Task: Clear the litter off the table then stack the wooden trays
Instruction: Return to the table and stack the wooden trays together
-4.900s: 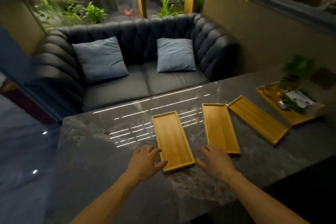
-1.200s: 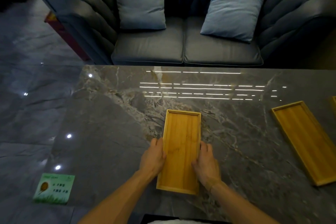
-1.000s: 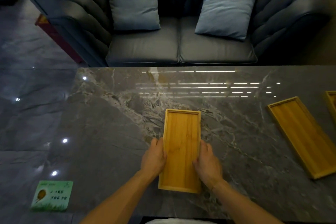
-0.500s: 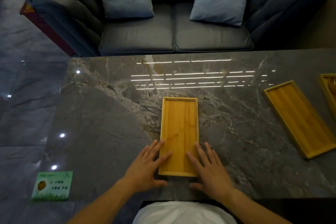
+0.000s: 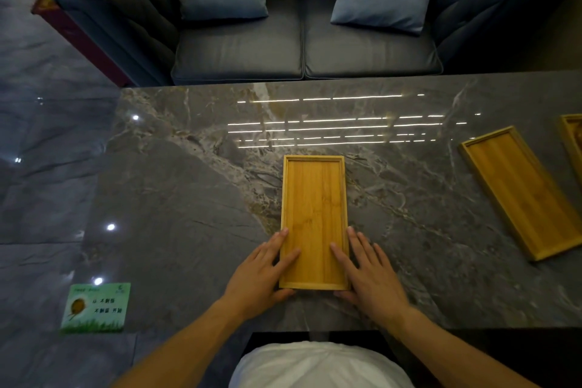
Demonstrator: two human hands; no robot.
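Observation:
One wooden tray (image 5: 315,214) lies flat and lengthwise on the grey marble table (image 5: 189,198), straight in front of me. My left hand (image 5: 258,274) rests against its near left corner and my right hand (image 5: 368,274) against its near right corner. Both hands are flat with fingers spread, forefingers lying on the tray and thumbs at its near edge. A second wooden tray (image 5: 519,192) lies at an angle to the right. The edge of a third tray (image 5: 571,135) shows at the frame's right border. No litter is visible on the table.
A dark sofa (image 5: 302,50) with two blue cushions stands just beyond the table's far edge. A green printed card (image 5: 96,307) lies at the near left; whether it is on the table or the floor I cannot tell. Glossy floor stretches to the left.
A second ago both hands gripped the tray's long sides. They let go, spread flat, and now lie against its near corners. My view has tilted further down.

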